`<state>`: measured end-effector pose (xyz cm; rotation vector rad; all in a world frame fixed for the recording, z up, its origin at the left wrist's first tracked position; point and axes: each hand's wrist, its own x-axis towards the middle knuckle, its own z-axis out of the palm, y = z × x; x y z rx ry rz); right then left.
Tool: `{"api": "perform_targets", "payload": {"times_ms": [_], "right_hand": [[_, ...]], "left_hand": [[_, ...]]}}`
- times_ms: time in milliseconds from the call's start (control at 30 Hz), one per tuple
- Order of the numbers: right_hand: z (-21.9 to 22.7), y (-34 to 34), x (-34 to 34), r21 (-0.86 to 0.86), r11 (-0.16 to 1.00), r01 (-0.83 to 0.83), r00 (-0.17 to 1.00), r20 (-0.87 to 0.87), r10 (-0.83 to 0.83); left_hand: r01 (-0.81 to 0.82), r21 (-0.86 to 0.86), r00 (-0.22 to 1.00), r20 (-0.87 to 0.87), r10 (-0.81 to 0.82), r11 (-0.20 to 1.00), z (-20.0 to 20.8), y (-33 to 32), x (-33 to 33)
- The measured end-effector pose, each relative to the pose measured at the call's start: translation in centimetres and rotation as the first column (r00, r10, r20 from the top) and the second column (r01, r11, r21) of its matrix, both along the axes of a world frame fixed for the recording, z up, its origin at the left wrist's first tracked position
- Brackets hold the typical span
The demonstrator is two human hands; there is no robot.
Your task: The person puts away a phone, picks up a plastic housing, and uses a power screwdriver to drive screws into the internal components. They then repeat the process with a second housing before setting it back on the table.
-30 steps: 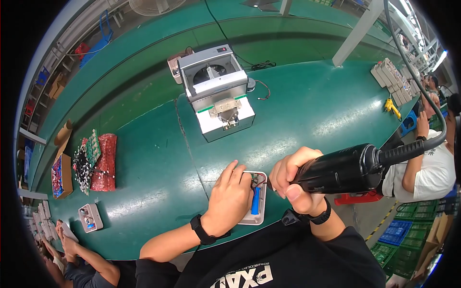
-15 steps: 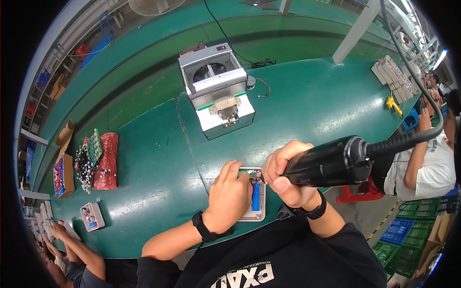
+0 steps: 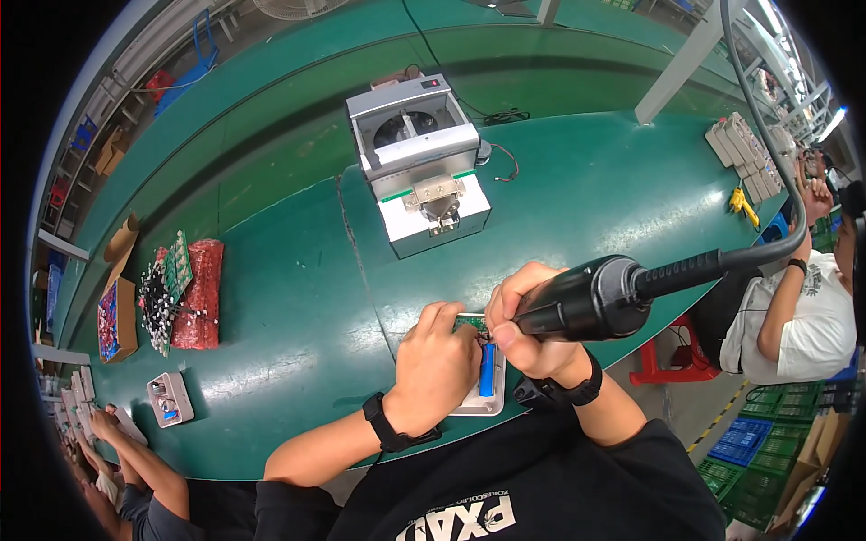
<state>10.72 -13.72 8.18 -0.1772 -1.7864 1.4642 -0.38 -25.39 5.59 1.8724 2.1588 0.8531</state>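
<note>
A pale plastic case [image 3: 492, 408] lies at the table's near edge, with a blue cylindrical battery [image 3: 487, 371] and a small green circuit board [image 3: 473, 321] inside. My left hand [image 3: 433, 365] is closed over the case's left side, its fingertips bent down at the board. In my right hand [image 3: 534, 341] is a black corded electric screwdriver [image 3: 586, 299], gripped near its front end. It lies tilted, its cable end to the right and its front at the case's upper right. My fingers hide the tip and whatever it touches.
Beyond the case stands a screw feeder machine [image 3: 442, 203]. To the left are a second open case [image 3: 171, 401], red bubble-wrapped goods [image 3: 200, 293] and a carton [image 3: 117, 320]. Stacked cases [image 3: 744, 153] and a yellow tool [image 3: 743, 207] lie far right. People sit on both sides.
My right hand and the screwdriver have shifted left, closer to my left hand. The screwdriver's cable end has come left too. My left hand stays on the case; the whole view has shifted slightly.
</note>
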Motion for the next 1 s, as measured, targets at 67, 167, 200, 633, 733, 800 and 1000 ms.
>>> {"api": "perform_targets", "payload": {"times_ms": [67,167,200,633,733,800,1000], "right_hand": [[0.0,0.0,0.1,-0.022,1.0,-0.006,1.0,0.009,0.006],[-0.1,-0.2,0.3,-0.063,0.998,-0.011,1.0,0.022,0.013],[-0.1,-0.2,0.4,-0.075,0.997,-0.019,1.0,0.023,0.021],[0.8,-0.3,-0.3,-0.02,1.0,-0.007,1.0,0.024,0.007],[3.1,0.8,-1.1,0.031,0.999,-0.024,1.0,-0.004,0.024],[5.3,1.8,-1.8,0.127,0.991,-0.036,0.995,-0.083,0.046],[8.0,4.9,-8.7,0.095,0.994,0.059,0.955,-0.295,-0.029]], "left_hand": [[-0.002,-0.002,1.0,0.008,0.002,1.0,0.0,0.1,-0.1],[-0.001,-0.002,1.0,0.019,0.001,1.0,0.2,0.0,-0.3],[0.029,-0.017,0.999,0.038,-0.029,0.999,0.4,0.1,-0.5],[0.311,-0.265,0.903,0.382,-0.196,0.913,2.5,1.2,-6.9],[0.304,-0.21,0.904,0.372,-0.212,0.929,1.2,1.7,-7.6],[0.345,-0.07,0.906,0.285,-0.312,0.936,0.3,1.6,-7.5],[0.206,-0.102,0.887,0.44,-0.142,0.973,-0.4,2.5,-7.9]]}}
